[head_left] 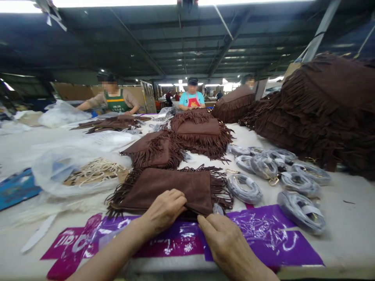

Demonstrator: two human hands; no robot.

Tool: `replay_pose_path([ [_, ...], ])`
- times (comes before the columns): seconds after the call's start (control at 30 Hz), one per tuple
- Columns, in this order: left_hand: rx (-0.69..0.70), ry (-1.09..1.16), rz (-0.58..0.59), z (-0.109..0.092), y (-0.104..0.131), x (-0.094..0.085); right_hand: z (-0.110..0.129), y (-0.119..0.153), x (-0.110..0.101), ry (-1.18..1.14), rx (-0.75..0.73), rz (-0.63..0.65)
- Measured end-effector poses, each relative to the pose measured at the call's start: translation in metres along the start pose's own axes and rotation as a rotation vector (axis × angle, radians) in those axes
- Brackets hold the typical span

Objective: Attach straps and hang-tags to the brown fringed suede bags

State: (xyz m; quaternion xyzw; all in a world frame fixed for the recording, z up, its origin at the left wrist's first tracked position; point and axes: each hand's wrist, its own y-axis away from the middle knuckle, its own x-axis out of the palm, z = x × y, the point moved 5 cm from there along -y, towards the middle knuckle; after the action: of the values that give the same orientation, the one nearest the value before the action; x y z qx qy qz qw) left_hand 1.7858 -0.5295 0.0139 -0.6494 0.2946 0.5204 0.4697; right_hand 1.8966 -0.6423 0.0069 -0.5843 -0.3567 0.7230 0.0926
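Head view shows the brown fringed pouch (172, 185) lying flat right in front of you, at the near side of the table (348, 218), its near edge beside the shiny purple sheeting (272, 230). Your left hand (166, 208) bends its fingers over the middle of that near edge; its thumb is hidden, so whether it pinches or only presses, I cannot tell. Your right hand (221, 230) looks pinched on the same edge, close to the right corner. The two hands are apart, with a short run of edge between them.

To work this edge well, let the left hand steady the panel while the right draws the edge straight, using light, even tension so the soft material doesn't pucker. Mind the fringe (224, 191) spreading past the right side: strands could get trapped under your fingers. Watch the small clear piece (217, 208) by your right fingertips too; it could snag. The sheeting looks slick, so a hard pull might slide everything. The wrapped strap coils (244, 189) sit just beyond the right fringe, so give them elbow room.
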Motion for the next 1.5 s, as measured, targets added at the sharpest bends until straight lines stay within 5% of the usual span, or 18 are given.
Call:
replay_pose_path([
  [0.1, -0.106, -0.025, 0.071, 0.006, -0.016, -0.004, 0.006, -0.015, 0.017, 0.186, -0.077, 0.096],
  [0.27, -0.097, -0.15, 0.137, 0.008, -0.034, -0.019, -0.003, -0.03, 0.04, 0.321, 0.026, 0.365],
  [0.6, -0.241, -0.311, -0.015, 0.06, -0.057, -0.033, -0.002, -0.034, 0.046, 0.263, -0.02, 0.522],
  [0.73, -0.183, -0.323, -0.109, 0.035, -0.049, -0.038, -0.011, -0.031, 0.041, 0.202, 0.103, 0.534],
  [0.9, 0.337, -0.297, -0.188, -0.028, -0.009, -0.035, -0.019, -0.029, 0.035, 0.121, 0.29, 0.56],
  [0.97, 0.405, -0.262, -0.111, -0.041, 0.004, -0.021, -0.019, -0.029, 0.033, 0.115, 0.31, 0.575],
  [1.1, -0.023, -0.075, 0.14, -0.026, 0.001, 0.007, -0.019, -0.033, 0.027, 0.145, 0.311, 0.601],
  [1.2, -0.304, 0.076, 0.196, -0.011, -0.01, 0.013, -0.018, -0.039, 0.018, 0.153, 0.315, 0.652],
  [1.5, -0.52, 0.218, 0.164, 0.005, -0.035, 0.017, -0.028, -0.047, 0.014, 0.345, 0.33, 0.682],
])
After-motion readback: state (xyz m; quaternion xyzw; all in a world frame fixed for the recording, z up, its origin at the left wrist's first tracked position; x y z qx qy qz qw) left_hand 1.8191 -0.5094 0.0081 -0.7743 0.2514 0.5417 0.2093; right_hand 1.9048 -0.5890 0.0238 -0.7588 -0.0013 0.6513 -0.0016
